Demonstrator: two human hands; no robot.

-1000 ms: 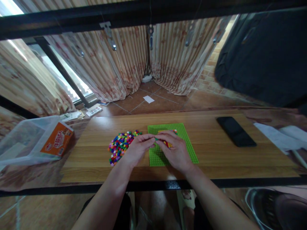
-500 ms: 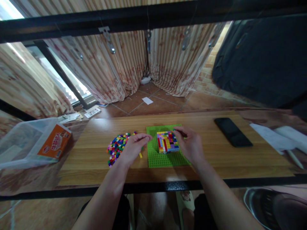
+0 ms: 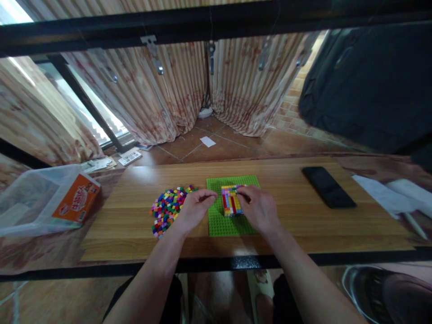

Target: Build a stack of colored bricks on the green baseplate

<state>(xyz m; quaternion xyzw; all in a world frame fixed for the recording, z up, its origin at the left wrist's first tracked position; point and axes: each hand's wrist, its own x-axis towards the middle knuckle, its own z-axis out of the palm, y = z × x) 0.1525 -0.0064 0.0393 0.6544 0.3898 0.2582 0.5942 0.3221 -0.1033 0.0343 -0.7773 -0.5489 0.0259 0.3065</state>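
A block of many-coloured toy bricks stands on a green studded baseplate. My right hand reaches over the block from the right, thumb and forefinger pinched at its top; whatever is between the fingertips is too small to name. That hand covers the block's right part. To the left, my left hand hovers by the baseplate's left edge with its fingertips pinched together, and I cannot make out what they hold. Beneath and beside it lies a heap of small loose bricks, partly hidden by the hand.
A black phone lies on the right of the wooden table. A clear plastic tub with an orange label is at the left edge. White papers lie at the right, and a black bar crosses above.
My right hand has moved left over the brick block and now hides more of it. My left hand has shifted slightly right, still pinched.
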